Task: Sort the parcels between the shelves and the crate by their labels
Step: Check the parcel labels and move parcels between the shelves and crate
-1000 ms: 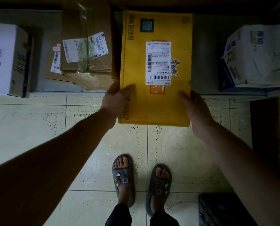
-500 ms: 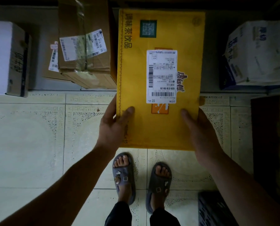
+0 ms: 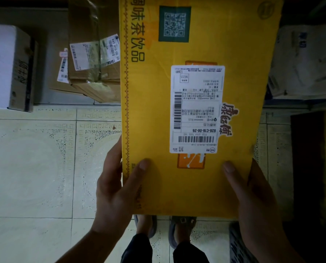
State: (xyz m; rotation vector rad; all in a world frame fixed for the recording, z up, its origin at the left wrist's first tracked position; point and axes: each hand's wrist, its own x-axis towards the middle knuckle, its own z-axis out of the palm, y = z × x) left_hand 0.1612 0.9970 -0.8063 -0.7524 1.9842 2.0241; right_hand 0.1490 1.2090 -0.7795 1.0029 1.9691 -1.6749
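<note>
A large yellow cardboard parcel [image 3: 196, 46] with a white shipping label [image 3: 197, 109] fills the middle of the head view, held up over the tiled floor. My left hand [image 3: 118, 186] grips its left edge, thumb on top. On the right edge my right hand [image 3: 253, 198] grips it the same way. The label's barcodes and the code 626-C16-00-26 read upside down. A dark crate [image 3: 240, 245] shows at the bottom right, partly hidden by my right arm.
On the low shelf [image 3: 50, 54] at the back lie a brown taped parcel [image 3: 94, 59], a white box [image 3: 4, 67] at left and a white-blue bag parcel [image 3: 306, 65] at right. A dark object with a yellow edge [image 3: 321, 168] stands at right. My sandalled feet [image 3: 166, 230] are below the parcel.
Both hands have drawn the yellow parcel off the shelf toward me and raised it closer to the camera, so it looks much larger and hides most of my feet.
</note>
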